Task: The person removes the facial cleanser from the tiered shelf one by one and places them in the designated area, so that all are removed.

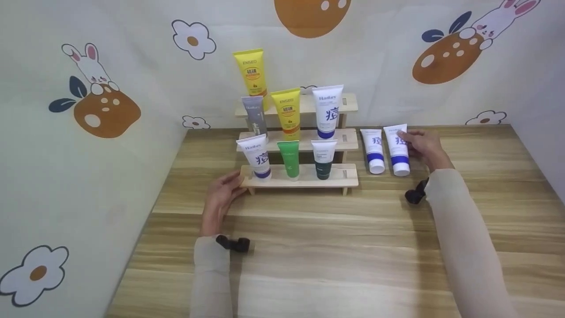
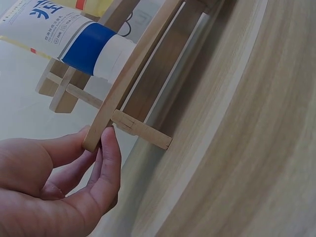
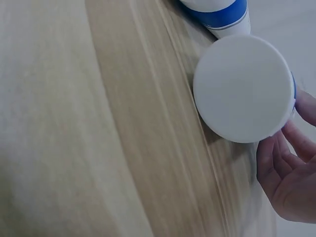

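Observation:
My left hand (image 1: 223, 194) pinches the left end of the lowest shelf of a three-tier wooden display stand (image 1: 306, 176), thumb above and fingers beneath in the left wrist view. On that shelf stand a white tube (image 1: 256, 154) with blue lettering, a green tube (image 1: 289, 159) and a white tube with a dark green base (image 1: 324, 154). Over to the right, my right hand (image 1: 424, 145) grips the upper right side of a white and blue squeeze tube (image 1: 398, 150). Its round white cap (image 3: 244, 89) faces the right wrist camera. A similar tube (image 1: 373, 150) lies just left of it.
Higher on the stand are a grey tube (image 1: 254, 117), two yellow tubes (image 1: 288, 115) and another white and blue tube (image 1: 327, 110). A patterned cloth (image 1: 379, 57) hangs behind the wood-grain table (image 1: 318, 247).

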